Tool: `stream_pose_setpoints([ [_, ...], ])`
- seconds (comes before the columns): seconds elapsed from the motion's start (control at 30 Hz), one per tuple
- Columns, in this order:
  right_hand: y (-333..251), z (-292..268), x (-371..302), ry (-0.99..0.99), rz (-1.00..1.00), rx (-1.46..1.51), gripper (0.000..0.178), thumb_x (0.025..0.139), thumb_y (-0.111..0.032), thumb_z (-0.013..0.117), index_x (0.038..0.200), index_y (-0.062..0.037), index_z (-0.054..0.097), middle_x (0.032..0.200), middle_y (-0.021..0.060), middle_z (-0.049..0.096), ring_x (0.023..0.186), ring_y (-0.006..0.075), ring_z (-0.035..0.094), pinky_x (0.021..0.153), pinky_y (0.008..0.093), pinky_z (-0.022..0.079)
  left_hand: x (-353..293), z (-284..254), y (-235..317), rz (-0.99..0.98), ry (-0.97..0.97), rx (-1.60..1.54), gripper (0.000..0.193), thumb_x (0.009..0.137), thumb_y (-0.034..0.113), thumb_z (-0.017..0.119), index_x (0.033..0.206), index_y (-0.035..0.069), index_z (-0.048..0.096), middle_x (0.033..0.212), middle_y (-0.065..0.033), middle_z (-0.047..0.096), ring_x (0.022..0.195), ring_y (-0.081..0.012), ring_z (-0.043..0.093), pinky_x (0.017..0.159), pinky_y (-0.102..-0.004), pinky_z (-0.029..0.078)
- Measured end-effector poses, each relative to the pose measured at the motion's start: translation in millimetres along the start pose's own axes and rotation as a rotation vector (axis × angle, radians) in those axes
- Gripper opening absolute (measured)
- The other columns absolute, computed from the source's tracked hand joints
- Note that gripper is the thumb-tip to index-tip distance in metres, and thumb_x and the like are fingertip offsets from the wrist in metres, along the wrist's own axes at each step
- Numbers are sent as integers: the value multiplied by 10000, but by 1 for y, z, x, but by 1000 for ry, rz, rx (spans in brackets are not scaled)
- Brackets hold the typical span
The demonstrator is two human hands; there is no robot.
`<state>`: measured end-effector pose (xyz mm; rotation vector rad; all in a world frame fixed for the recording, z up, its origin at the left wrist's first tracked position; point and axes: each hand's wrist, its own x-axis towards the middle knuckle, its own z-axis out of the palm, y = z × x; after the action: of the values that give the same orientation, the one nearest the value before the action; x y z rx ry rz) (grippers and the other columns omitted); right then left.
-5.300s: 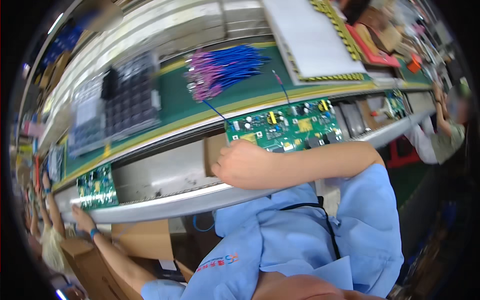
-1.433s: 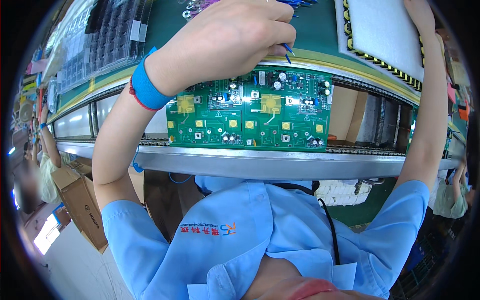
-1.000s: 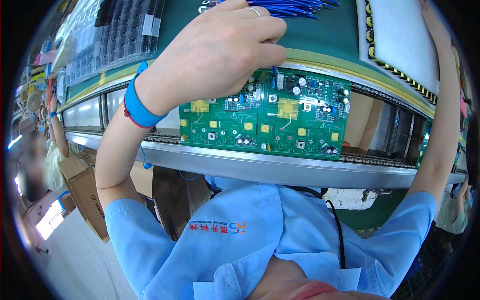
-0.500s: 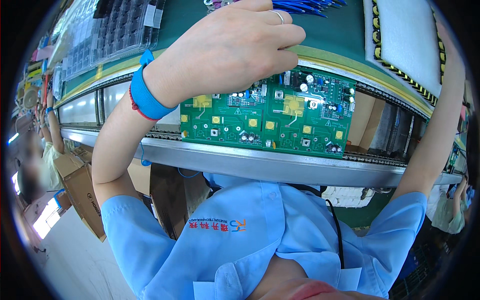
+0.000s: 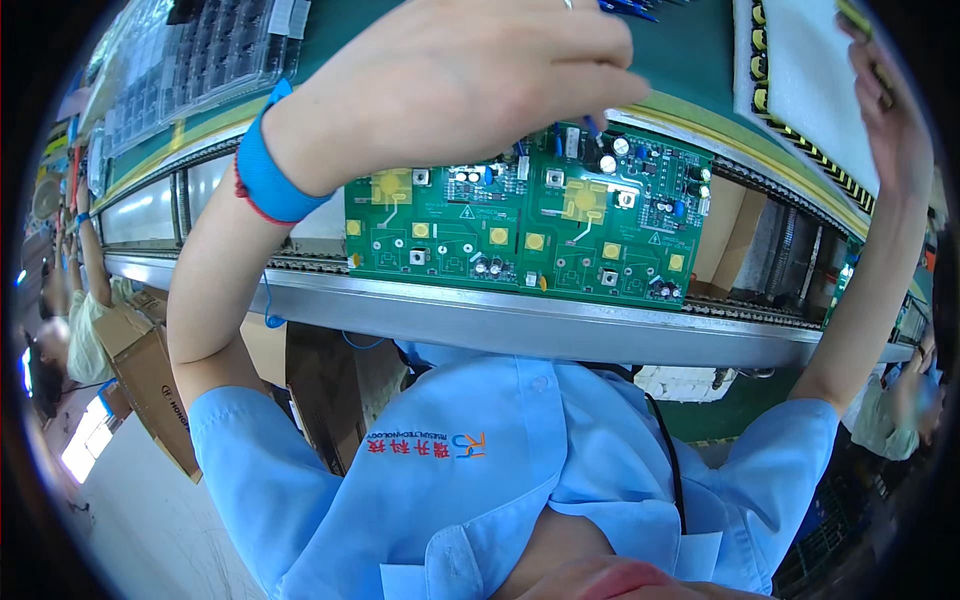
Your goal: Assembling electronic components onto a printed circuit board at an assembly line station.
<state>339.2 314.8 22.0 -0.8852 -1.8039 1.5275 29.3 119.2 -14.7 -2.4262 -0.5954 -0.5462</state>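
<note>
Now farther right along the far edge of the green circuit board (image 5: 480,222) than half a second ago: left hand (image 5: 470,80), apparently pinching a blue wire (image 5: 592,127). Suggestive of handling still in progress. Board just behind the metal front rail (image 5: 470,316). Over the white foam sheet (image 5: 810,80), beside yellow-and-black parts (image 5: 760,98): right hand (image 5: 893,120), curled, grasp impossible to tell.

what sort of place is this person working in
Most likely an electronics assembly line: a green circuit board lies across conveyor-like metal rails, a clear compartmented tray sits on the green bench, and another person's arm shows farther along.
</note>
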Motion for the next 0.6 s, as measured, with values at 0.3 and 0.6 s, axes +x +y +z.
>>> stream_pose_setpoints([
  [0.3, -1, 120, -101, -356, -270, -868, 337, 798, -24, 664, 1133, -47, 623, 1013, 62, 626, 747, 191, 580, 652, 293, 470, 20, -59, 11, -365, -183, 7, 391, 852, 298, 649, 1127, 21, 635, 897, -17, 636, 755, -134, 577, 825, -318, 342],
  [0.6, 4, 130, -108, -347, -465, -1168, 301, 781, -53, 685, 1075, -51, 624, 985, 71, 604, 778, 283, 650, 620, 366, 523, 22, -104, 24, -630, -583, 32, 515, 923, 469, 581, 1144, 5, 566, 869, -13, 605, 664, -136, 513, 816, -354, 316],
])
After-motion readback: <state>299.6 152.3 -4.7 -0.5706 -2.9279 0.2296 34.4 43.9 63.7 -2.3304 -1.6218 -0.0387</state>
